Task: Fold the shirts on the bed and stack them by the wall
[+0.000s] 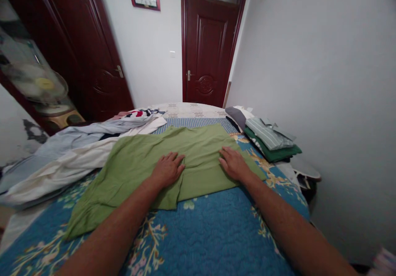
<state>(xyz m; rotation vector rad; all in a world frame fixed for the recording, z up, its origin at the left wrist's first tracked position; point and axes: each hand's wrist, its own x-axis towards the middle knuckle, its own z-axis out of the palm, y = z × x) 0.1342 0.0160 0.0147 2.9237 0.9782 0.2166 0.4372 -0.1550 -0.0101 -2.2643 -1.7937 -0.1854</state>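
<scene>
A green garment (136,164) lies spread across the blue floral bedspread (204,230), partly folded over on its right side. My left hand (168,168) rests flat on the garment near its middle, fingers stretched out. My right hand (232,163) lies flat on the garment's right part, fingers also extended. Neither hand holds anything.
A heap of loose white, grey and striped clothes (71,152) lies at the left of the bed. A stack of folded clothes (269,140) sits at the right edge by the wall. A fan (37,82) stands at the left. Two dark red doors (210,49) are behind.
</scene>
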